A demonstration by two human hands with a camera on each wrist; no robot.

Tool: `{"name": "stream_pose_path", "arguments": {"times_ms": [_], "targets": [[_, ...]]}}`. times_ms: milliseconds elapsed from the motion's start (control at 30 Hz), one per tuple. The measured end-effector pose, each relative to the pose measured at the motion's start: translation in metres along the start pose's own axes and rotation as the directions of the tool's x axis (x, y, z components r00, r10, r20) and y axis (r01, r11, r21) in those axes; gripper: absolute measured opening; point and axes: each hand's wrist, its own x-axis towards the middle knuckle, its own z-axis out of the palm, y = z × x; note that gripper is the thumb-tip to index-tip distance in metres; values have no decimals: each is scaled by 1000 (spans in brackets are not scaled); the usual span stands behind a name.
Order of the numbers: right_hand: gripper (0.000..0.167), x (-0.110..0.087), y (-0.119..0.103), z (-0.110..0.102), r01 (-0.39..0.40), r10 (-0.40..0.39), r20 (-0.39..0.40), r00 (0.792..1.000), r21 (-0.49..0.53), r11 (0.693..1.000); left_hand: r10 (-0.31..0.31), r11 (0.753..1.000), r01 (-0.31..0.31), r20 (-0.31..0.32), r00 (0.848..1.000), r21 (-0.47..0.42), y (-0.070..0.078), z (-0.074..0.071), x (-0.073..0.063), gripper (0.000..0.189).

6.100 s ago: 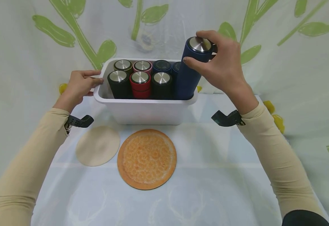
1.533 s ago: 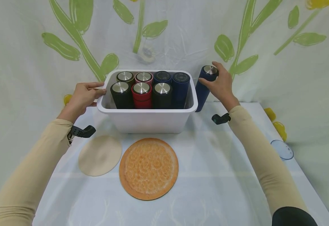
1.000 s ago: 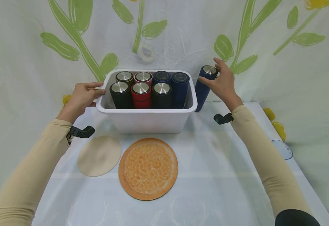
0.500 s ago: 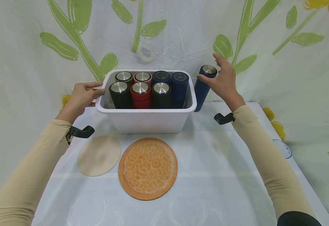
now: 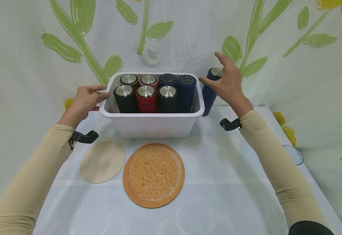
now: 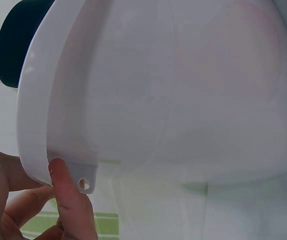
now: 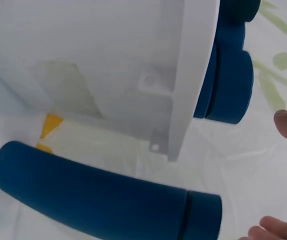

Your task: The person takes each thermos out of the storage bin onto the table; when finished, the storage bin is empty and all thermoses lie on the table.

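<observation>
My left hand (image 5: 82, 101) pinches the left end of a white plastic bin (image 5: 154, 127); in the left wrist view a fingertip (image 6: 63, 175) presses under the rim near a small holed tab. Several upright thermos bottles fill the bin: a red one (image 5: 146, 101), black ones, a pink-rimmed one and navy ones (image 5: 186, 94) at the right end. Outside, against the bin's right side, another navy thermos (image 5: 208, 98) with a steel lid stands on the table. My right hand (image 5: 229, 81) is spread beside its top, thumb toward the bin's rim. In the right wrist view this thermos (image 7: 98, 190) is apart from the fingers.
A round beige disc (image 5: 102, 162) and a larger orange-brown round mat (image 5: 154, 176) lie on the white-covered table (image 5: 218, 195) before the bin. Behind rises a pale cloth (image 5: 197, 39) with green leaves. The table's right edge runs past my right forearm.
The navy thermos, earlier gripped at the bin's right end, now stands outside it. My right hand has let go, opened and shifted left toward the bin. My left hand stays at the rim.
</observation>
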Motion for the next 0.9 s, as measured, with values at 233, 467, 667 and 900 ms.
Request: {"name": "stream_pose_path", "arguments": {"times_ms": [233, 467, 667, 900], "targets": [[85, -2, -11, 4, 10, -12, 36, 999, 32, 999, -3, 1000, 3, 0, 1000, -5, 0, 0, 0, 54], [84, -4, -16, 13, 27, -33, 73, 997, 89, 996, -9, 1000, 9, -1, 1000, -6, -1, -1, 0, 54], [85, -6, -18, 21, 39, -54, 136, 989, 112, 993, -12, 1000, 12, -2, 1000, -18, 0, -1, -1, 53], [88, -7, -21, 33, 42, -65, 192, 979, 122, 992, -13, 1000, 13, -2, 1000, -25, 0, -1, -1, 53]]}}
